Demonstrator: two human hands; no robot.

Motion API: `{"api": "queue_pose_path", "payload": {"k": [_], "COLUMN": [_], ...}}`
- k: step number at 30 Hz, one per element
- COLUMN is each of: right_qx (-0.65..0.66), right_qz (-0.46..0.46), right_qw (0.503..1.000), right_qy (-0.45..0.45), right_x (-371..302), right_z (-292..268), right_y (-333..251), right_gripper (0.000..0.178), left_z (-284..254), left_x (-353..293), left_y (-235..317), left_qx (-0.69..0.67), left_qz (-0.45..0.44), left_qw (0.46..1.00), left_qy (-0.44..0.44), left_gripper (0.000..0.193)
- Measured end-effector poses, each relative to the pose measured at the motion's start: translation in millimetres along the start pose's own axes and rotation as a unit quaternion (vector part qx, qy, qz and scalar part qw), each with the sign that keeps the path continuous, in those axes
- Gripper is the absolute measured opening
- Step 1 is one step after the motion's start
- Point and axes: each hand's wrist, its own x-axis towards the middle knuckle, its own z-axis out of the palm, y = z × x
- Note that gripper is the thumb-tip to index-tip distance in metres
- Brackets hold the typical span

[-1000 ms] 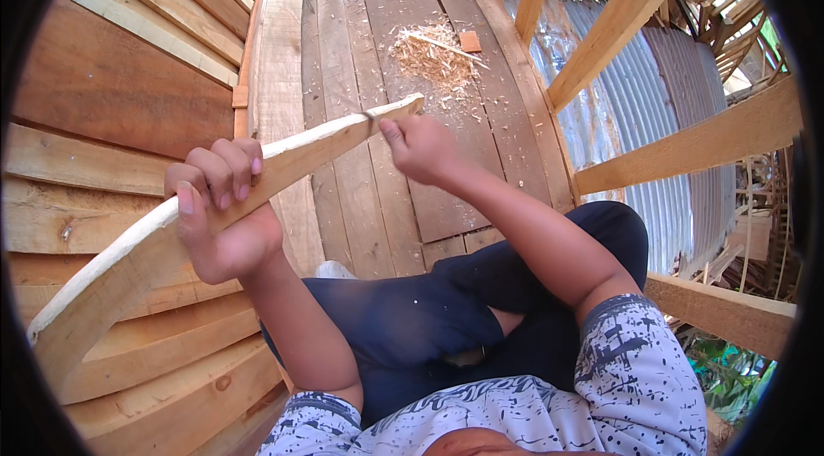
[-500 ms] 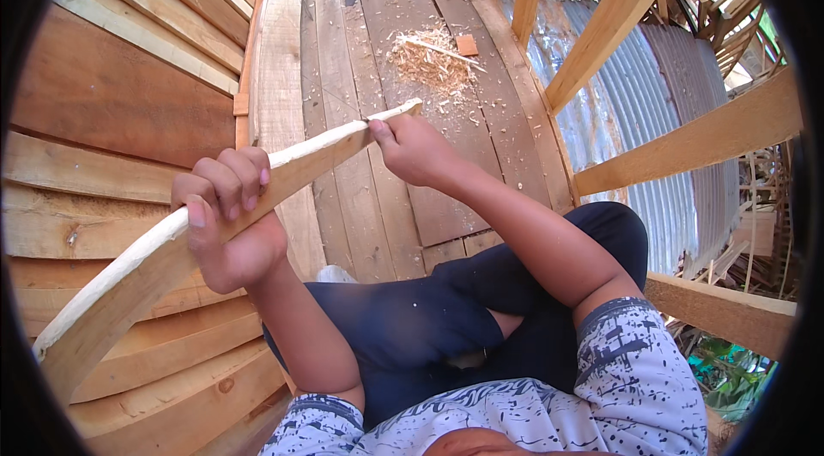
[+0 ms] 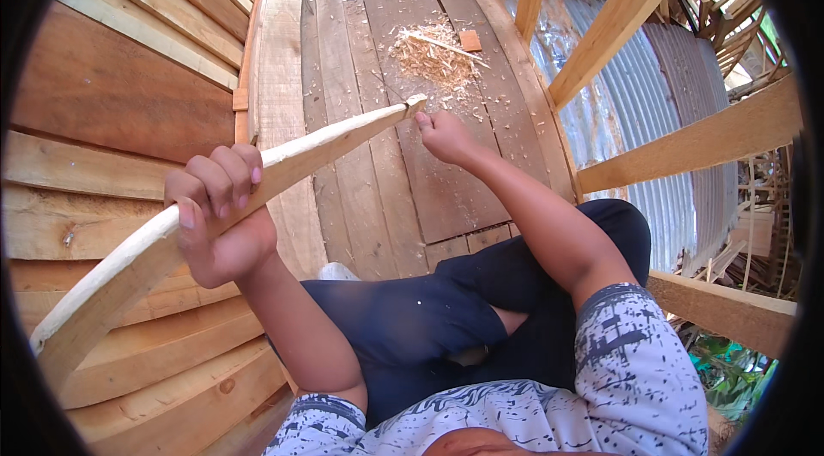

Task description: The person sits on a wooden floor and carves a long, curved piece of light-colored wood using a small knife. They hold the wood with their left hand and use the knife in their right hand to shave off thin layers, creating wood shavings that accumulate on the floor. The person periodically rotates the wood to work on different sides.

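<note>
A long strip of wood (image 3: 330,144), pale along its upper edge, runs from the lower left up toward the middle. My left hand (image 3: 221,211) is closed around it, fingers over the top edge and palm beneath. Near the strip's far tip, my right hand (image 3: 444,135) is closed in a fist. From that fist a thin, dark-bladed knife (image 3: 407,104) appears to cross the strip's top edge; its handle is hidden by my fingers, and most of its blade is hard to make out.
Wood shavings (image 3: 438,60) are heaped on the plank floor (image 3: 455,194), beside a small orange-brown wood block (image 3: 470,41). A board wall (image 3: 129,87) rises on the left. Wooden rails (image 3: 695,134) and corrugated metal sheets (image 3: 635,70) are on the right. My bent legs (image 3: 403,323) are below.
My right hand has slid along the strip toward its far tip, carrying the blade. My left hand keeps its grip, shifted slightly left with the strip.
</note>
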Motion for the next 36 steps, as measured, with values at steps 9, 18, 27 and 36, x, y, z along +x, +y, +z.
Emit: {"api": "queue_pose_path", "payload": {"k": [9, 18, 27, 36], "right_qx": [-0.057, -0.081, -0.109, -0.129], "right_qz": [0.033, 0.017, -0.014, 0.016], "right_qw": [0.998, 0.996, 0.990, 0.987], "right_qy": [-0.003, -0.037, -0.090, -0.096], "right_x": [10, 9, 2, 0], "right_z": [-16, -17, -36, -41], "right_y": [19, 23, 5, 31], "right_gripper": [0.053, 0.055, 0.054, 0.052], "left_z": [-14, -17, -25, -25], "left_x": [2, 7, 11, 12], "left_y": [-4, -2, -9, -14], "left_qx": [-0.062, -0.088, -0.118, -0.134], "left_qz": [0.033, 0.028, 0.023, 0.018], "left_qw": [0.983, 0.973, 0.955, 0.950], "left_qy": [-0.168, -0.213, -0.271, -0.281], "left_gripper": [0.028, 0.032, 0.035, 0.019]}}
